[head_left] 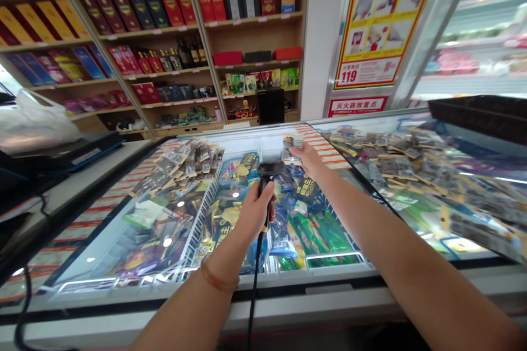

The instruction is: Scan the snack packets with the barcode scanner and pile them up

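My left hand [254, 209] grips the handle of a black barcode scanner [269, 169], its head pointing away from me over the open middle of a chest freezer [263, 277]. The scanner's black cable [254, 279] hangs down toward me. My right hand [309, 160] reaches further in and holds a small wrapped ice-cream packet [293, 143] near the freezer's far edge. Under both hands lie blue, yellow and green frozen packets [304, 225] in wire baskets.
Sliding glass lids cover the freezer to the left [135, 219] and right [428, 186]. A counter with a black device and a white plastic bag [33, 120] stands at left. Shelves of boxed goods [164, 38] line the back wall. A red poster [382, 16] hangs at right.
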Demonstrator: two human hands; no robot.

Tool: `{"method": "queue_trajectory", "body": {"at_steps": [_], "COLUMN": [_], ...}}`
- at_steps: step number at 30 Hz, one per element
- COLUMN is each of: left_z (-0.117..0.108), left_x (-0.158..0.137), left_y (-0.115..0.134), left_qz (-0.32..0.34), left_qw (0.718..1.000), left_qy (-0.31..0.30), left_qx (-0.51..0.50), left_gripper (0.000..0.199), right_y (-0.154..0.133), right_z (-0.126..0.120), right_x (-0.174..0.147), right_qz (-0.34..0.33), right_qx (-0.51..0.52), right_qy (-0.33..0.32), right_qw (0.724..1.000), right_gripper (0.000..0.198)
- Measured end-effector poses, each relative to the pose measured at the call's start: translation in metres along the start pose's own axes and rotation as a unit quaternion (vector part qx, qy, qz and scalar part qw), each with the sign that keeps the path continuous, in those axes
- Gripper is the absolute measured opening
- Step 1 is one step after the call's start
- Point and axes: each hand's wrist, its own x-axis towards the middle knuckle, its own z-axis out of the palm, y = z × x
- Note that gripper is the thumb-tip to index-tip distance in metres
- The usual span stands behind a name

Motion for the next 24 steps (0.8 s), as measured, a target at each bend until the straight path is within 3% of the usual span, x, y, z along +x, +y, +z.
{"method": "queue_trajectory", "body": {"at_steps": [2,8,24], "left_z": [0.001,0.002,0.004], "left_x": [-0.001,-0.003,-0.005], "left_y": [-0.002,-0.011,-0.008], "left_qz": [0.0,0.023,0.046], "left_qw": [1.0,0.996,0.994], "left_qy": [-0.012,-0.054,-0.067], "left_qx": [0.012,0.067,0.077], "left_gripper": [0.06,0.053,0.056], "right_y": [-0.004,-0.011,-0.004], "right_z": [0.0,0.011,0.015], "right_x": [0.0,-0.004,-0.003], "right_qz": [0.018,0.045,0.026], "right_qx": [0.064,0.084,0.109], "right_qy": [0.011,0.022,-0.024], "right_qw": [0.998,0.995,0.993], "right_gripper": [0.044,0.028,0.038]}}
